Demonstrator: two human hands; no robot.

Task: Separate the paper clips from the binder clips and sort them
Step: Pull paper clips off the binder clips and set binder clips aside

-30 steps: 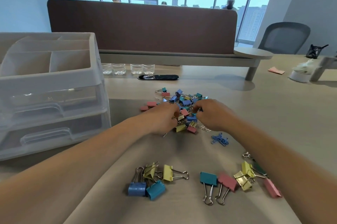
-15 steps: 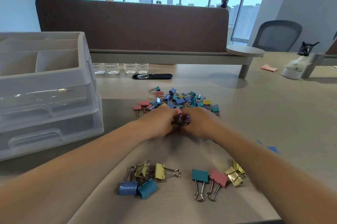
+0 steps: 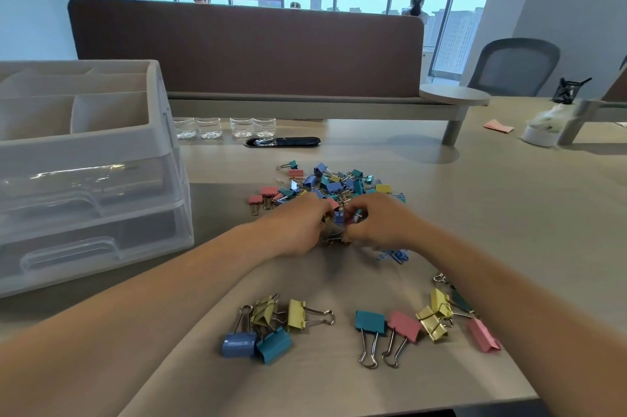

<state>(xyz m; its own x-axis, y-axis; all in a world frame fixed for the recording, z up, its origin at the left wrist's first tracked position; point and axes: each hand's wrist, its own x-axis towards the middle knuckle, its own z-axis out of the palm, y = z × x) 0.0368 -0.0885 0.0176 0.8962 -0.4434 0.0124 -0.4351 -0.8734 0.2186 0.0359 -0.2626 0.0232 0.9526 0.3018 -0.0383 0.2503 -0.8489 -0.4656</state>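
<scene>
A mixed pile of small coloured binder clips and wire paper clips [image 3: 336,184] lies on the desk at mid distance. My left hand [image 3: 298,228] and my right hand [image 3: 380,223] meet at the pile's near edge, both closed on a tangled clump of small clips [image 3: 339,223] held between them. A bunch of blue paper clips [image 3: 395,255] lies just under my right wrist. Near me sit two groups of large binder clips, a left group [image 3: 268,328] and a right group [image 3: 420,326].
A translucent drawer organiser [image 3: 88,179] with open top compartments stands at the left. Small glass jars [image 3: 220,127] and a black cable slot [image 3: 283,142] sit behind the pile. A brown divider panel [image 3: 244,50] closes the back. The desk's front edge [image 3: 492,403] is close.
Both hands pulled back from the pile's middle to its near edge and closed together on a clump of clips. The blue paper clips show again beside my right wrist.
</scene>
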